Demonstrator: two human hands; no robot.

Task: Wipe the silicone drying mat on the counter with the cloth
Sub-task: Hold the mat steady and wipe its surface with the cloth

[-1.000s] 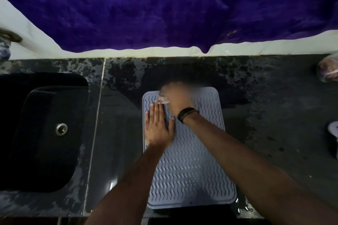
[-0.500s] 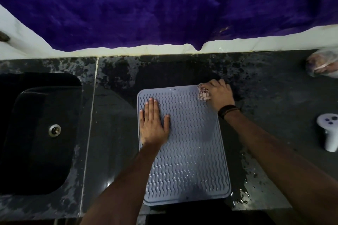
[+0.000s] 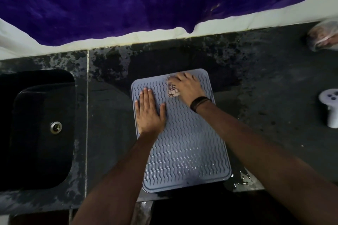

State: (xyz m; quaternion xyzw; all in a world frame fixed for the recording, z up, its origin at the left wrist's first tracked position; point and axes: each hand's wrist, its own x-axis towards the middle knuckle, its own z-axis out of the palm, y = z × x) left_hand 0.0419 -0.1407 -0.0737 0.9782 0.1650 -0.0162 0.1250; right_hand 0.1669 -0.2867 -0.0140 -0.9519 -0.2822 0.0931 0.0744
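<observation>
- A silicone drying mat [image 3: 184, 144] lies on the dark counter [image 3: 274, 97] beside the sink [image 3: 36, 124].
- The left hand [image 3: 150, 113] presses flat, fingers spread, pinning the mat.
- The right hand [image 3: 188, 87] clutches a bunched cloth [image 3: 172, 88] at the mat's far end.
- Wiping appears under way; the near half glistens, seemingly still to do.
- No legible writing anywhere.

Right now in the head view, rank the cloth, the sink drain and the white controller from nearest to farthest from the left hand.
1. Cloth: just right of the left hand, under the right hand.
2. Sink drain: to the left, in the dark sink.
3. White controller: far right on the counter.
</observation>
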